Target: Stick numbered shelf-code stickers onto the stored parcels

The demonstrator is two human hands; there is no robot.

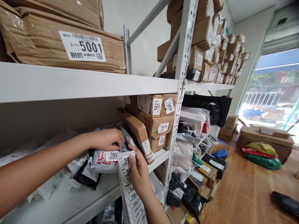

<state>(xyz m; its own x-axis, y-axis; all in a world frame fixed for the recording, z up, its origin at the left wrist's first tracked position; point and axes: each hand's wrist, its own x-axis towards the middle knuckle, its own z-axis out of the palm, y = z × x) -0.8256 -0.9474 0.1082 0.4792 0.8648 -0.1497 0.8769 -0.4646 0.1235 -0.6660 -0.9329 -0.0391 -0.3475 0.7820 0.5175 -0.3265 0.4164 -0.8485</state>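
At the shelf's (93, 202) front edge, the right hand (139, 171) pinches a strip of labels (130, 189); the left hand (109, 139) bends over a bag (99, 164) lying there, its grip I can't tell. The hanging strip might crease, catching that edge.

Label strip (130, 189): white, printed with black digits and barcodes. Parcel (101, 166): whitish-grey with red markings — its label (112, 156) white, lettered black. Cartons (154, 123): brown. Shelf beam (88, 81): white. Upright (185, 40): pale, patterned with dark holes. Floor (247, 193): orange-brown. Stacked bags (261, 154): 3 colours — yellow, red, green.
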